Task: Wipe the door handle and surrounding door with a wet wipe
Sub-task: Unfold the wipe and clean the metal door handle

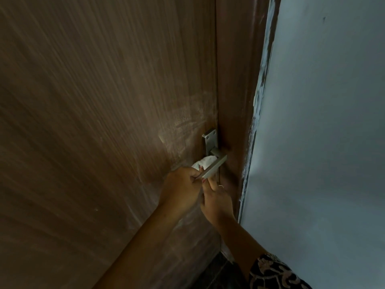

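**Q:** Head view: where is the wipe?

**A:** The white wet wipe (205, 162) is bunched against the metal door handle (215, 166), near the right edge of the brown door (104, 122). The left hand (183, 184) curls around it at the lever's free end.

**Q:** And the right hand?

**A:** The right hand (216, 202) reaches up from below, one finger touching the lever. I cannot tell its grip.

You face a brown wood-grain door (104, 122), matt, with pale hazy smears beside the flat silver metal lever handle (214, 167), brushed and satin. The crumpled white wipe (205, 161) looks soft, cloth-like. The pale blue-grey painted wall (323, 122) is matt, flaky at its edge.
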### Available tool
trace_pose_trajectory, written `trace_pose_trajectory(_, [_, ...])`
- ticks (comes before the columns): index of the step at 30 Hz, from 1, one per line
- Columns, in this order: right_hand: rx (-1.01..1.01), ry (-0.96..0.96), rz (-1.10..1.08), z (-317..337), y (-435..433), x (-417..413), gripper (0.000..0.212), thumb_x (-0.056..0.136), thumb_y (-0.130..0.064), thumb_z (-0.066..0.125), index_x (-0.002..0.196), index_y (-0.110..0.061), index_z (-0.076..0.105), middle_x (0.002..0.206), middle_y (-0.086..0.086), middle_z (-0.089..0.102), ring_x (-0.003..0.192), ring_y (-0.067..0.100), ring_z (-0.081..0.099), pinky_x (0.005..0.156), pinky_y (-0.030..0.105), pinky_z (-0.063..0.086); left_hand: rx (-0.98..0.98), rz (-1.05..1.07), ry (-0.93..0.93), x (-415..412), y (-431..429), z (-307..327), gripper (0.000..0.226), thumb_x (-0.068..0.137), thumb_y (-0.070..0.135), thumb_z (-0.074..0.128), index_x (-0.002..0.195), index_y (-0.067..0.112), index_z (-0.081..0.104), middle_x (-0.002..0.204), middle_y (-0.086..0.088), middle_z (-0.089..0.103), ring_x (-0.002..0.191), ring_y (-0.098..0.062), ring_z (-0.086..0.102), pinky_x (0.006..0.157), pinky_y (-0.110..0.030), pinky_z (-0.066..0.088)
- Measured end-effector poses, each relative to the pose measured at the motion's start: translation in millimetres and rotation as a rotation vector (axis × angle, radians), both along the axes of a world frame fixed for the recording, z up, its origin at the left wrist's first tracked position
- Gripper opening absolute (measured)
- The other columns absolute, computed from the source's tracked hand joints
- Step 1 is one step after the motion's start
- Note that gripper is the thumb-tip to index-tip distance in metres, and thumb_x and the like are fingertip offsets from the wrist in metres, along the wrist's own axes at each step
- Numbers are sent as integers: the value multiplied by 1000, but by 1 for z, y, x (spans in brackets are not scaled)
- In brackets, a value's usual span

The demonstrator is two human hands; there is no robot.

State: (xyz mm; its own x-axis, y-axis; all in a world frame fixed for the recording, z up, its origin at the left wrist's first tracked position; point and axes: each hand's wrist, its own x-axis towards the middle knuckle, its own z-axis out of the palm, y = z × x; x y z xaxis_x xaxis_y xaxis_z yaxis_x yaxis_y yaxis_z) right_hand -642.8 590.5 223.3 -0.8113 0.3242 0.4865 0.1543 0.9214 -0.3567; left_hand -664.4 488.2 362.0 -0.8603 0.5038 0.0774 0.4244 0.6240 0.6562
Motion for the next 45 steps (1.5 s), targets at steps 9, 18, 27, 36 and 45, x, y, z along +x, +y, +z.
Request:
trace_pose_trajectory(9, [-767,351,-109,3,-11,-3,20,92,-22,54,104,-15,69,101,4,71,96,16,66,82,37,55,16,-21,-59,-4,0,0,13,88,15,64,97,17,74,85,1,73,71,-7,65,68,-24,50])
trace_pose_trajectory(18, [-1804,639,-144,60,4,-21,26,88,2,56,88,-22,68,91,3,71,87,18,69,72,30,56,-29,-31,-11,-3,1,2,13,91,19,61,95,16,73,72,4,68,69,-15,66,59,-24,46])
trace_pose_trajectory(27, [-1509,587,-194,59,11,-24,21,85,0,59,96,-15,68,95,11,69,88,27,67,67,28,56,-29,-43,-16,-6,1,1,12,90,17,61,93,16,73,74,0,70,71,-20,68,65,-32,53])
trace_pose_trajectory(36, [-1604,478,67,83,41,-10,43,88,8,45,91,-25,73,116,4,67,105,18,63,93,30,49,-32,-30,-11,-6,1,-1,11,89,20,64,92,14,73,75,2,69,70,-12,65,59,-23,47])
trace_pose_trajectory(45, [-367,127,256,118,46,-5,19,86,-6,57,96,-4,73,102,4,70,96,10,62,93,17,46,-46,-31,14,-9,2,-3,12,88,20,64,91,12,73,83,-4,72,77,-16,67,70,-33,55])
